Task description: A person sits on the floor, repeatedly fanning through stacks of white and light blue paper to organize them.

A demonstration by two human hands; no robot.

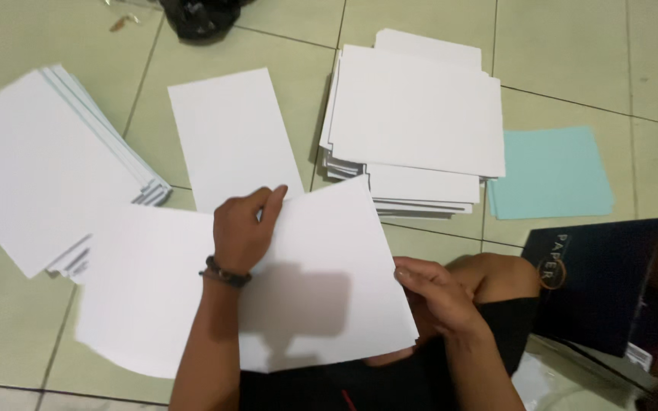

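While the white sheet (321, 281) hangs over my lap, my left hand (241, 232) pinches its top edge and my right hand (436, 293) grips its right edge. Best to square edges before creasing; paper stacks (413, 114) lie beyond.

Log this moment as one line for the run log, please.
left hand: pinching top edge of large white paper sheet | right hand: gripping its right edge | nearby: white sheet stack, pale blue sheet
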